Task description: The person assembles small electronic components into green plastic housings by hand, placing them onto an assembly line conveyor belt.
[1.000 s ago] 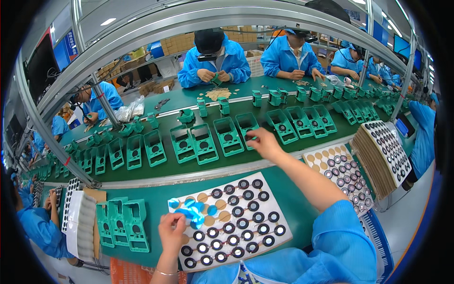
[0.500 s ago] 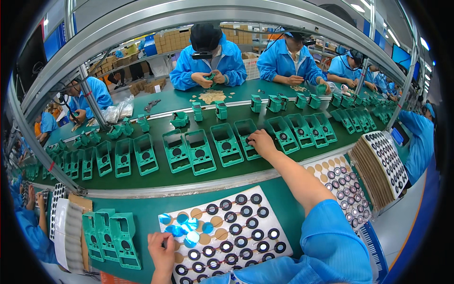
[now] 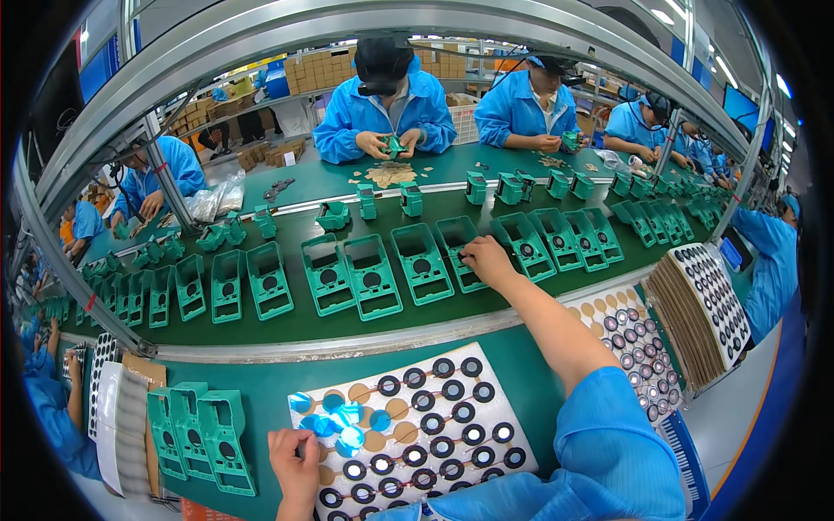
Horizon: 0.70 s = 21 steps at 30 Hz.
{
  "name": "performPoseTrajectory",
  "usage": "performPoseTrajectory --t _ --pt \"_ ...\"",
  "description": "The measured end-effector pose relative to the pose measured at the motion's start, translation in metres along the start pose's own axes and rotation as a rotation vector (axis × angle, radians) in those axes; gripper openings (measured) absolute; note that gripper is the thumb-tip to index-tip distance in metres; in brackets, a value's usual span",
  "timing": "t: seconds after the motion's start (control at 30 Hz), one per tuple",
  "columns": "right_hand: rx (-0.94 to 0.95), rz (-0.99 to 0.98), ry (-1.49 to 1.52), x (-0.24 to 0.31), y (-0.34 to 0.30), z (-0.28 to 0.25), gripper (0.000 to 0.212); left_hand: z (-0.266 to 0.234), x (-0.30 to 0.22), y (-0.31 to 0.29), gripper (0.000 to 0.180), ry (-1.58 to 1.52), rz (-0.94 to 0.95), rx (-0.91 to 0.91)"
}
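Note:
Stretched out over the belt, my right hand (image 3: 488, 262) has its curled fingers down inside a green plastic housing (image 3: 453, 233). Its fingertips are bunched at the housing's round recess, and what they hold there, if anything, is hidden. My left hand (image 3: 294, 462) hovers by the left edge of a white foam tray (image 3: 512, 408), thumb and fingers drawn together; I cannot make out anything between them. Rows of round black speakers (image 3: 441, 446) with wires fill much of this tray. Shiny blue film pieces (image 3: 323, 424) lie near my left hand, among bare tan discs (image 3: 405, 431).
More green housings (image 3: 372, 280) line the belt (image 3: 347, 335), with smaller green parts (image 3: 411, 200) behind. Three housings (image 3: 228, 449) stand left of the tray. A second speaker tray (image 3: 634, 334) and stacked trays (image 3: 695, 304) are at right. Co-workers in blue (image 3: 382, 113) sit opposite; a metal frame (image 3: 417, 19) spans overhead.
The view has shifted slightly. Both my hands keep nearly the same places, the right still in the same housing. Across the belt, a co-worker's hand has brought a green part inward.

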State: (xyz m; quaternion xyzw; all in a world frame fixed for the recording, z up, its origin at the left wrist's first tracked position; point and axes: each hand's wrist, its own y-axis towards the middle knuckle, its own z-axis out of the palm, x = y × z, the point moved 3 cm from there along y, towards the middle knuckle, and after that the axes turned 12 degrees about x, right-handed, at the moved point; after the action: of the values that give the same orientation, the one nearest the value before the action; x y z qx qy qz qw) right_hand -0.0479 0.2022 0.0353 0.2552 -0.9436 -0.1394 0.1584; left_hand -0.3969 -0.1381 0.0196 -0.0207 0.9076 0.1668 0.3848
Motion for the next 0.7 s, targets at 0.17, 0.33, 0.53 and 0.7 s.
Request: performPoseTrajectory --t 0.17,0.33,0.53,0.7 --pt "-0.018 0.006 -0.015 -0.004 -0.002 0.000 0.012 0.000 -0.001 0.001 0.006 0.009 -0.010 0.010" --pt "-0.031 0.012 0.013 -0.006 -0.001 -0.003 0.012 0.001 -0.001 0.001 0.006 0.012 -0.014 0.003" --pt "-0.010 0.010 0.035 -0.011 -0.001 -0.004 0.011 0.000 -0.004 0.002 0.006 0.013 -0.018 0.006" --pt "0.005 -0.012 -0.009 -0.015 -0.002 -0.003 0.012 0.001 -0.002 0.002 0.006 0.029 -0.002 0.005"
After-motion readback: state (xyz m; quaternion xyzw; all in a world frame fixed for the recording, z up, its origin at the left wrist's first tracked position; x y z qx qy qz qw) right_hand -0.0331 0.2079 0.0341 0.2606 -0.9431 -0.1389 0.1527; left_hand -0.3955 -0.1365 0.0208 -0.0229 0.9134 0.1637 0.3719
